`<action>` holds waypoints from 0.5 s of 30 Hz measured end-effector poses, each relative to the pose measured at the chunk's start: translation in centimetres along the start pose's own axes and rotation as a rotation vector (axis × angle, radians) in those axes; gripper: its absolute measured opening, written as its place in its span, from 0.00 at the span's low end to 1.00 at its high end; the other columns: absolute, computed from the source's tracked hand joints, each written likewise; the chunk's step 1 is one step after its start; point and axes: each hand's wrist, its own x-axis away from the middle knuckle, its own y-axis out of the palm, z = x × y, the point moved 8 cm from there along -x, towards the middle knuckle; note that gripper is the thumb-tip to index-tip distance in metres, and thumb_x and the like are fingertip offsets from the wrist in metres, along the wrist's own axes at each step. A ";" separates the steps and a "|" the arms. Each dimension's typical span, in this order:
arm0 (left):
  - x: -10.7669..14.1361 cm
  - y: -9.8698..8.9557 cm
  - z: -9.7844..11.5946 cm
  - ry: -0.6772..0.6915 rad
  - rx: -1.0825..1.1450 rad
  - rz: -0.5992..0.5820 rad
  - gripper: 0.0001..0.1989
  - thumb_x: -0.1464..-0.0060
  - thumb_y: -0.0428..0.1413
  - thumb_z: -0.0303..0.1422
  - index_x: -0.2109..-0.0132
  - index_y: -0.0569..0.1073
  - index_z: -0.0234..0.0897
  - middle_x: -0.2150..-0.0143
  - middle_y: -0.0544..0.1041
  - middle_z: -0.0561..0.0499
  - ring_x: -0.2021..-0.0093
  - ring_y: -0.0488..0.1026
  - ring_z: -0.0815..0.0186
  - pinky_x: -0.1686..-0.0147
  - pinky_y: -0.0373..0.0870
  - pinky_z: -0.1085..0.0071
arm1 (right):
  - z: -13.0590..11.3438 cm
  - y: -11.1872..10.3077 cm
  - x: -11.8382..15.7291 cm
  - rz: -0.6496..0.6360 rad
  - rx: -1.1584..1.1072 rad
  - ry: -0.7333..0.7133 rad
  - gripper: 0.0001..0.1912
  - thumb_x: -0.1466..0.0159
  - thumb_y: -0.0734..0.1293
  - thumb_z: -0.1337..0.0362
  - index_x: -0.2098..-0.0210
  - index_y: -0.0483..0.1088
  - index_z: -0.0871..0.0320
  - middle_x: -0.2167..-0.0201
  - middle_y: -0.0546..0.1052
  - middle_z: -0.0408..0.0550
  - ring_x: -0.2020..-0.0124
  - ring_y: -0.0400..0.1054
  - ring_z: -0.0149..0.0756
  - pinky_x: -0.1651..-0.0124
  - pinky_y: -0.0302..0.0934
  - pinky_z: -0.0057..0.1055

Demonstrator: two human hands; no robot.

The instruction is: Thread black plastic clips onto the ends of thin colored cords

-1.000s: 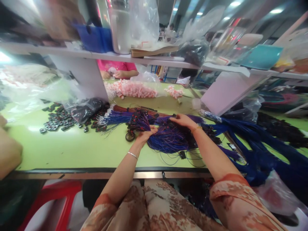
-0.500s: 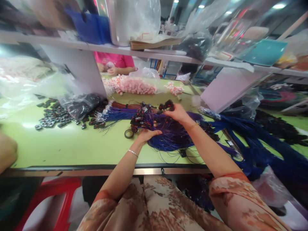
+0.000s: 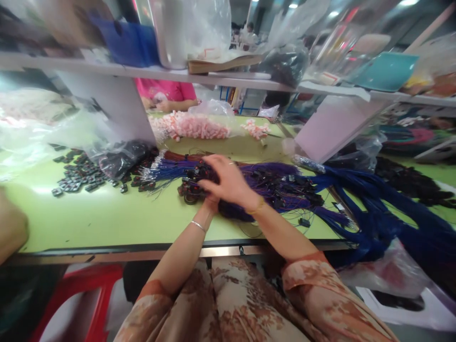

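Observation:
My right hand reaches over a cluster of black connectors, its fingers curved round the connectors. Below and partly behind it is my left hand, at the near side of the same cluster; its fingers are hidden under the right hand and the wires. Blue and purple wires run from the cluster to the right under my right wrist. A black tape roll lies beside the cluster, partly covered. More black connectors rest on the wires at the right.
Loose black connectors and a plastic bag lie left on the green table. Pink-white pieces sit before a person in pink. A shelf spans above. Another person's arm is at the left edge.
My right hand has moved left and slightly down, from the raised connectors at centre right to the cluster by my left hand. The cluster has shifted slightly left, partly covering the tape roll.

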 end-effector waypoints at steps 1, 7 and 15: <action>0.1 0.4 -0.7 -0.051 0.037 -0.042 0.19 0.54 0.66 0.38 0.54 0.77 0.38 0.55 0.80 0.47 0.45 0.73 0.54 0.43 0.69 0.60 | 3.0 -2.5 1.2 0.087 -0.027 0.094 0.30 0.38 0.64 0.48 0.41 0.64 0.55 0.43 0.69 0.53 0.42 0.63 0.42 0.38 0.56 0.38; 0.8 1.4 -2.6 -0.269 0.210 -0.183 0.18 0.63 0.70 0.39 0.65 0.79 0.32 0.64 0.82 0.43 0.52 0.77 0.50 0.42 0.68 0.52 | 21.1 -9.2 14.5 0.286 0.074 0.938 0.37 0.40 0.64 0.43 0.43 0.65 0.65 0.50 0.75 0.64 0.51 0.71 0.47 0.46 0.62 0.43; 0.8 1.0 -1.9 -0.190 0.082 -0.136 0.29 0.76 0.74 0.37 0.62 0.80 0.32 0.61 0.82 0.44 0.52 0.77 0.51 0.42 0.68 0.54 | 21.9 -3.1 16.4 0.252 -0.315 1.057 0.33 0.50 0.72 0.45 0.54 0.74 0.65 0.55 0.78 0.60 0.54 0.72 0.45 0.50 0.65 0.37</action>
